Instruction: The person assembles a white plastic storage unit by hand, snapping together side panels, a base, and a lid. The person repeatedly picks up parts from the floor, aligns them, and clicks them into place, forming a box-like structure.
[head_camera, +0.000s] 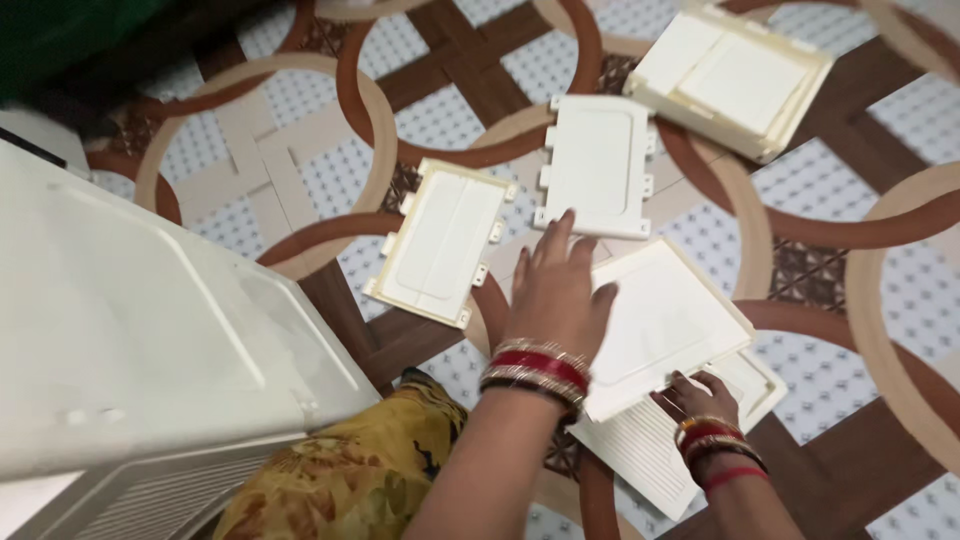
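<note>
Fingers of the left hand (556, 290) are spread flat and loose, reaching forward so the tips touch or nearly touch the near edge of a white plastic panel (597, 165) with small tabs down its sides, while the palm hovers over the corner of a larger cream panel (668, 320). The right hand (697, 398) has its fingers curled together and pressed down on the near edge of that cream panel, seemingly steadying it where it lies on top of a ribbed white grille (650, 450). As for how far the work has come, it looks to be somewhere in the middle: several pieces already lie apart on the patterned floor (860, 330), and the two stacked ones under the hands are not yet separated or set aside, though whether they are being taken apart or put together I cannot tell. The cream panel is a flat, smooth rectangle with a raised rim, tilted a little against the grille beneath, clean and unbroken as far as shows. Left of the tabbed panel lies a second tabbed panel (443, 243), yellower, with a shallow groove down its middle. Farther off, at the top right, sits a boxy cream housing (735, 80). A big white appliance casing (140, 330) fills the left side, and yellow printed cloth (350, 475) covers the person's knee below it.
</note>
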